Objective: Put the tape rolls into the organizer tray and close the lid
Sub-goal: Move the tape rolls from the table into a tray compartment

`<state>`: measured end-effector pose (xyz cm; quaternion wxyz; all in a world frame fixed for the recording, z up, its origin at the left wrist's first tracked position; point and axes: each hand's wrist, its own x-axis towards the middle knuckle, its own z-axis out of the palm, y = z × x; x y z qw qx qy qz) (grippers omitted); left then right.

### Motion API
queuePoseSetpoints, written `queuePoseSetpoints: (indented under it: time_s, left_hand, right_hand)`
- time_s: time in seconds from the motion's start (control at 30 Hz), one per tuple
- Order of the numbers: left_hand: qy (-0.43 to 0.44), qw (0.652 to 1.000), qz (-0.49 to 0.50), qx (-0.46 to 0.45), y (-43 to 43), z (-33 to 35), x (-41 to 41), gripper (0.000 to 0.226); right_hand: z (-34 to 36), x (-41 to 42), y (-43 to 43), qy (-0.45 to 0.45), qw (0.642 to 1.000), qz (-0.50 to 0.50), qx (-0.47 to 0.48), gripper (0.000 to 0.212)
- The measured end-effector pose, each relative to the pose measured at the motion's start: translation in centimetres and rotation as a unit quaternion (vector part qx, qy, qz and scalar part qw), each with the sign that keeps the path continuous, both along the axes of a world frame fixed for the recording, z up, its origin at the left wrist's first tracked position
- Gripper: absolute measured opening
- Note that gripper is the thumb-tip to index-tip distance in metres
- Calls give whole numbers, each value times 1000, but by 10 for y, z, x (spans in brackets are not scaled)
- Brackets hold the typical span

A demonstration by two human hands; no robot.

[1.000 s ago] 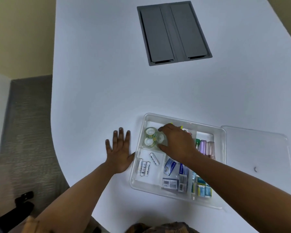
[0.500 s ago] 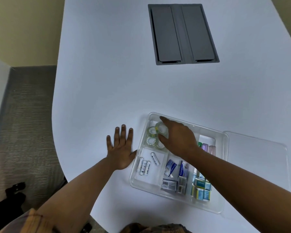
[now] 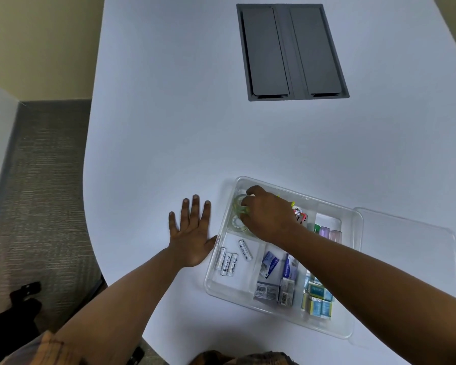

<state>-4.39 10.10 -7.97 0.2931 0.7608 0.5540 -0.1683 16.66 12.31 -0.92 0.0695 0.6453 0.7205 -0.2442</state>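
— What sits on the white worktop (image 3: pixel 169 127)?
— A clear organizer tray (image 3: pixel 354 259) by the near edge, its lid (image 3: pixel 411 259) flat just beside it on the right, and a left hand (image 3: pixel 192 238) spread flat, its thumb touching the tray's left wall.
— Farther back?
— A grey recessed panel (image 3: pixel 291 52).

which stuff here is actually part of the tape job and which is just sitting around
Part of the job: tape rolls in the far-left compartment, organizer tray, clear lid lying right of the tray, right hand on the rolls, left hand flat on the table.

Just there: batteries, small boxes, grey panel.
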Motion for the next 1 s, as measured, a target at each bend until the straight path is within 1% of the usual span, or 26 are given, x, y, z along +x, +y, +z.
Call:
queuePoseSetpoints:
  time_s: [0.1,0.2,0.33,0.5,0.83,0.93,1.0]
  left_hand:
    - [-4,1000,1,-1,0,-1,0,85]
    - [-7,1000,2,5,0,-2,-1,86]
    - [-4,1000,2,11,-1,-2,-1,86]
    - [-6,1000,6,11,-1,0,0,87]
    - [-1,1000,2,-9,1,5,1,86]
    - [-1,1000,1,-10,1,6,1,86]
    - [-2,1000,2,-12,1,6,1,86]
  right_hand:
    - [0,-1,1,-1,1000,-6,3,28]
    - [2,-1,0,-1,1000,7,26,29]
    - [2,1,-3,-42,995,52,67,29]
    - [2,4,1,-81,989,83,90,25]
    - [-1,7,5,-130,981,100,102,26]
    - [-2,7,3,-130,981,109,95,25]
    - [-1,7,2,-114,985,92,90,27]
